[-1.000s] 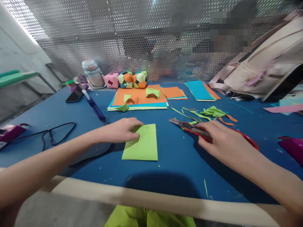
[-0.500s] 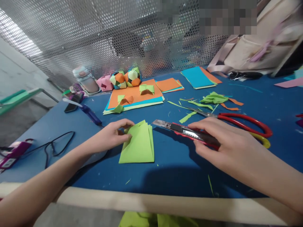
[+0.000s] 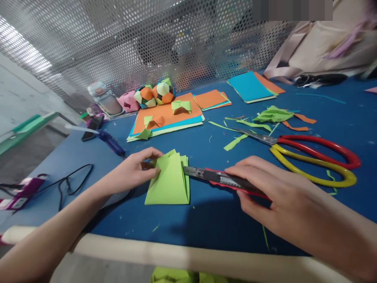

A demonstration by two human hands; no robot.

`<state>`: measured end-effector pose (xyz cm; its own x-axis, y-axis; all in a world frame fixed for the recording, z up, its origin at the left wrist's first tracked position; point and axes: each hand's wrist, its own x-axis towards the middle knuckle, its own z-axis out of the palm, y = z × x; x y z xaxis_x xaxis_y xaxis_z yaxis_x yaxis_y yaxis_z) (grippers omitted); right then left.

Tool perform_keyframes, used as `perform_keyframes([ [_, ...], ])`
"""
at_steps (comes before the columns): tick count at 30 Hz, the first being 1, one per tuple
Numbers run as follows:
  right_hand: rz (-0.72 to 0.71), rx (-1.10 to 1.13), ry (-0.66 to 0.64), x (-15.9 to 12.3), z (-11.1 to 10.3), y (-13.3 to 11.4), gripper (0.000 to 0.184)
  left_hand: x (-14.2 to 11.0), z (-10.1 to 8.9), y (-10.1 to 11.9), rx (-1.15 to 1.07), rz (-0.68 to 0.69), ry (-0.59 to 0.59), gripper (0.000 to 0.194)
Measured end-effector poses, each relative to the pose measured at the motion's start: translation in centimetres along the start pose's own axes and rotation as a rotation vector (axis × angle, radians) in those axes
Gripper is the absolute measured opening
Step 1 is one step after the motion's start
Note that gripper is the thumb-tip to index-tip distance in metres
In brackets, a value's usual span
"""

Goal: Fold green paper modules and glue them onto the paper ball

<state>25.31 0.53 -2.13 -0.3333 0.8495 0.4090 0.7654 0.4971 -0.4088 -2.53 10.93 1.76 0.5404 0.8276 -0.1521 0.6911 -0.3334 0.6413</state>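
A folded sheet of light green paper (image 3: 167, 184) lies on the blue tabletop in front of me. Its left edge is pinched between the thumb and fingers of my left hand (image 3: 137, 167). My right hand (image 3: 271, 184) is closed around a red and black utility knife (image 3: 226, 179), its blade pointing left. The tip of the blade sits in the gap between the paper's layers at the right side. Just beyond my right hand lie scissors (image 3: 272, 141) with one red and one yellow handle.
Green paper scraps (image 3: 273, 114) lie near the scissors. Further back are stacked coloured sheets (image 3: 250, 86), an orange sheet (image 3: 188, 103) bearing small folded pieces, and paper balls (image 3: 163, 93). A glue gun (image 3: 110, 142) and a black cable (image 3: 73, 173) lie left. A perforated metal screen (image 3: 123, 39) stands behind.
The utility knife has moved left and down, and its blade tip has entered between the paper's layers. The paper's front layer now bulges outward. My left hand stays on the paper.
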Motion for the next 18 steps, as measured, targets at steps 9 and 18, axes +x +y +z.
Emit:
perform_keyframes([
  [9,-0.106,0.005,-0.052,-0.9,0.3,0.1,0.025,-0.1,0.6,0.1,0.132,0.034,0.072,0.034],
  [18,-0.094,0.032,-0.041,-1.6,1.0,0.6,0.023,-1.3,0.9,1.4,0.446,0.480,0.141,0.028],
])
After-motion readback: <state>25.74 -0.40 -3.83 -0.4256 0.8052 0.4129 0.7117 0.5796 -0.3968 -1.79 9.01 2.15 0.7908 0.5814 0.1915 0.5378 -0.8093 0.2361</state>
